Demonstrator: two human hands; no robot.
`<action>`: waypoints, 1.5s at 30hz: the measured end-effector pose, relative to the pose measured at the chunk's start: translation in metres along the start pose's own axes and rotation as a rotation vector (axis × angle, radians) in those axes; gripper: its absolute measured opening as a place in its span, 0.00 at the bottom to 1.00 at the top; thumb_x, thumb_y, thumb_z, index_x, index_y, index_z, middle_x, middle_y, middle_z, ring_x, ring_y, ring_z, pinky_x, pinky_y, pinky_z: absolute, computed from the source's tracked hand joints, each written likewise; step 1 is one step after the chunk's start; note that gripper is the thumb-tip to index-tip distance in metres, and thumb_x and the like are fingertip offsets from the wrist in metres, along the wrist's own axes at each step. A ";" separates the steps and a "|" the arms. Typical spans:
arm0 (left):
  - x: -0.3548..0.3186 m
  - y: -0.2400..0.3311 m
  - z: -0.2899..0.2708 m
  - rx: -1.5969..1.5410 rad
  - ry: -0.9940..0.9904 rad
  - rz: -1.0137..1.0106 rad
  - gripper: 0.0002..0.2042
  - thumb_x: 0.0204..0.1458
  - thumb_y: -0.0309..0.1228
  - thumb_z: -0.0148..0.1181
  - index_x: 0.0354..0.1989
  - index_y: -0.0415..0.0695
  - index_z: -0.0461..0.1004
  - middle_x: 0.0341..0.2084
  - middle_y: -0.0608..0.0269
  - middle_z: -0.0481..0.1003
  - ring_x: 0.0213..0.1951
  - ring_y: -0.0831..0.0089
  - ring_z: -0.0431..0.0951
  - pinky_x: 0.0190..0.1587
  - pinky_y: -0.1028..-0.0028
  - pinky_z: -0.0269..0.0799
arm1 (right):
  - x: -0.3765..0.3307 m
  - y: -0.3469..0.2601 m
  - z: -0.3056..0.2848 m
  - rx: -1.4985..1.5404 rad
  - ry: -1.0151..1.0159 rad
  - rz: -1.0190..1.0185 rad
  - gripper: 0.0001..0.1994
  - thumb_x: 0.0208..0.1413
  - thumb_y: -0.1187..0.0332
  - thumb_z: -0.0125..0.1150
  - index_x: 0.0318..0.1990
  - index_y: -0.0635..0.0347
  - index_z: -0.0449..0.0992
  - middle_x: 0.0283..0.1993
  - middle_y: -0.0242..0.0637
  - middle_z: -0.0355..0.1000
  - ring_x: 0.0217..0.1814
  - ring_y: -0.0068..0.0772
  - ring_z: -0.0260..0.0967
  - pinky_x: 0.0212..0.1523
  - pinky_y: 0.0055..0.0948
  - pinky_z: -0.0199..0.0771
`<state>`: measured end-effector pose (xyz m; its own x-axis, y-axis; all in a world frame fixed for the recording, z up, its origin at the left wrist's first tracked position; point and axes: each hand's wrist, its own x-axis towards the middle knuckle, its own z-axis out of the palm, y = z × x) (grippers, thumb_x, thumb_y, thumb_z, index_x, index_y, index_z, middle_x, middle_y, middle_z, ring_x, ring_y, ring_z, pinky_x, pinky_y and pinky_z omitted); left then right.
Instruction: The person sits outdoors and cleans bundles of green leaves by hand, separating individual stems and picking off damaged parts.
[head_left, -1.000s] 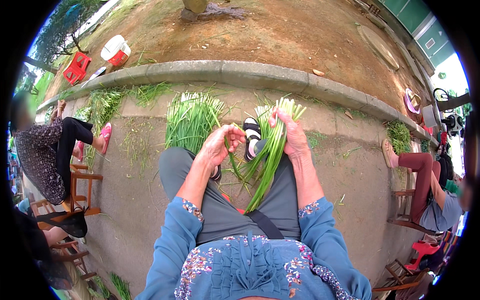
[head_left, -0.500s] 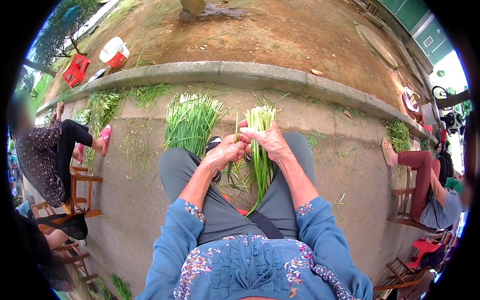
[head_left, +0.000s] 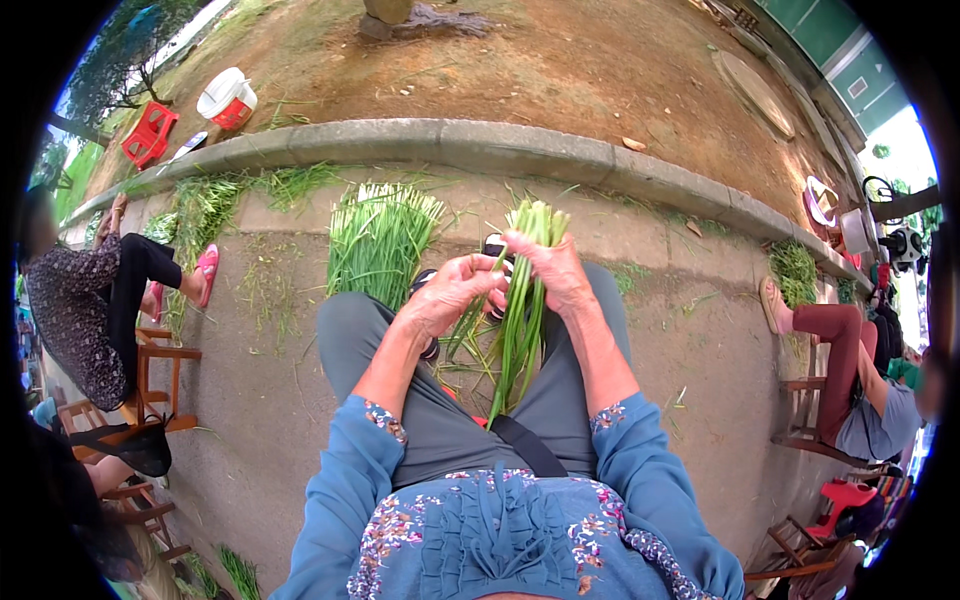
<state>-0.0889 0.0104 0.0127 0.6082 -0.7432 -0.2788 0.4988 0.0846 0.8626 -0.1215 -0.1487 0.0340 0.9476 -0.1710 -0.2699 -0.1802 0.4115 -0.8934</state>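
Observation:
My right hand (head_left: pixel 558 278) is wrapped round a bunch of chives (head_left: pixel 522 335), pale stem ends pointing away from me and green leaves hanging between my knees. Close against it, my left hand (head_left: pixel 450 295) has its fingers bent and pinched at a few loose chive blades that trail down beside the bunch. The exact grip of its fingertips is partly hidden. On the ground past my left knee lies a large pile of chives (head_left: pixel 378 240), its white ends lined up away from me. Loose leaves are scattered between my feet.
A concrete kerb (head_left: pixel 400 147) runs across ahead, with bare soil beyond. A white and red bucket (head_left: pixel 228 98) and a red plastic stool (head_left: pixel 150 134) stand there. One person (head_left: pixel 85 310) sits at left, another (head_left: pixel 865 410) at right. More greens (head_left: pixel 205 215) lie along the kerb.
The stalk that stood upright in my left fingers now leans against the bunch. My left hand has loosened a little, and the bunch has tipped slightly to the right at its top.

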 end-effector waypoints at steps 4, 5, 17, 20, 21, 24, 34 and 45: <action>-0.001 0.000 -0.002 -0.109 0.115 0.014 0.17 0.55 0.43 0.46 0.34 0.39 0.69 0.24 0.64 0.72 0.28 0.76 0.73 0.32 0.77 0.68 | 0.006 -0.002 -0.018 0.022 0.039 -0.116 0.11 0.46 0.64 0.63 0.34 0.59 0.72 0.26 0.31 0.69 0.25 0.22 0.68 0.23 0.23 0.71; 0.001 -0.003 -0.006 -0.075 0.132 0.020 0.18 0.56 0.44 0.45 0.32 0.39 0.70 0.23 0.64 0.72 0.28 0.77 0.72 0.32 0.77 0.67 | 0.005 -0.003 -0.020 0.041 0.044 -0.126 0.12 0.46 0.63 0.63 0.34 0.59 0.72 0.26 0.31 0.69 0.24 0.22 0.68 0.23 0.24 0.71; 0.005 -0.022 -0.027 0.865 0.248 0.041 0.23 0.52 0.46 0.47 0.18 0.35 0.68 0.14 0.53 0.70 0.21 0.64 0.71 0.25 0.67 0.64 | 0.008 -0.005 -0.024 0.103 0.145 -0.177 0.09 0.48 0.62 0.62 0.31 0.57 0.73 0.24 0.24 0.67 0.21 0.15 0.62 0.18 0.16 0.59; 0.004 -0.017 -0.020 1.136 0.357 0.040 0.23 0.51 0.46 0.47 0.20 0.34 0.70 0.17 0.46 0.70 0.25 0.52 0.72 0.28 0.60 0.64 | 0.011 -0.004 -0.027 0.088 0.182 -0.189 0.09 0.48 0.62 0.62 0.31 0.57 0.73 0.24 0.24 0.67 0.21 0.14 0.61 0.18 0.16 0.59; 0.003 -0.014 -0.017 1.157 0.384 0.035 0.22 0.51 0.46 0.47 0.21 0.35 0.71 0.19 0.45 0.71 0.27 0.49 0.72 0.30 0.58 0.64 | 0.011 -0.004 -0.027 0.109 0.176 -0.192 0.09 0.49 0.62 0.61 0.31 0.57 0.73 0.24 0.25 0.67 0.21 0.15 0.62 0.19 0.16 0.61; 0.002 -0.016 -0.016 1.307 0.450 0.034 0.22 0.52 0.46 0.46 0.25 0.35 0.72 0.25 0.43 0.72 0.32 0.47 0.72 0.33 0.57 0.65 | 0.012 -0.004 -0.027 0.170 0.170 -0.182 0.09 0.49 0.63 0.61 0.31 0.58 0.73 0.23 0.25 0.67 0.21 0.16 0.62 0.19 0.16 0.62; 0.009 -0.013 -0.011 0.641 0.175 0.064 0.27 0.55 0.52 0.42 0.44 0.37 0.69 0.37 0.60 0.72 0.41 0.72 0.69 0.46 0.73 0.62 | 0.020 0.007 -0.026 0.282 0.189 -0.142 0.08 0.48 0.64 0.62 0.30 0.58 0.73 0.24 0.27 0.68 0.24 0.18 0.63 0.23 0.19 0.65; 0.007 -0.014 0.000 0.394 0.323 0.121 0.26 0.53 0.52 0.46 0.37 0.38 0.73 0.29 0.62 0.72 0.35 0.70 0.68 0.43 0.71 0.62 | 0.023 0.016 -0.023 0.340 0.187 -0.153 0.11 0.50 0.60 0.59 0.31 0.58 0.73 0.26 0.28 0.67 0.27 0.20 0.64 0.26 0.25 0.71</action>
<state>-0.0915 0.0041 -0.0011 0.8373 -0.4962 -0.2299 0.1809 -0.1454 0.9727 -0.1082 -0.1672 0.0054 0.8865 -0.4004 -0.2317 0.0865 0.6355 -0.7672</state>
